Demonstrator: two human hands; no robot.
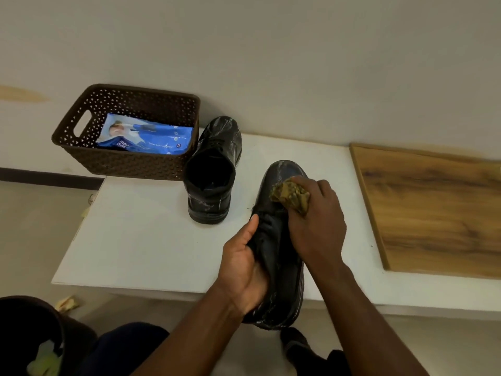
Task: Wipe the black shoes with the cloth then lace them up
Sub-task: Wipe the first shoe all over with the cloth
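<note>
White table (pixel 151 240): brown basket (pixel 130 161) at far left, second shoe (pixel 214 169) beside it, streaked white. Near shoe (pixel 282 240) overhangs the front edge, gripped at its collar by left hand (pixel 244 264). Right hand (pixel 317 223) clutches cloth (pixel 291 196) against the toe.

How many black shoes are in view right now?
2. One shoe is held by the left hand while the right hand wipes it; the other shoe stands beside the basket.

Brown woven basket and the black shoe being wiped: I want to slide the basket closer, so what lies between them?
In the head view, the other black leather shoe stands between the brown woven basket and the held shoe.
</note>
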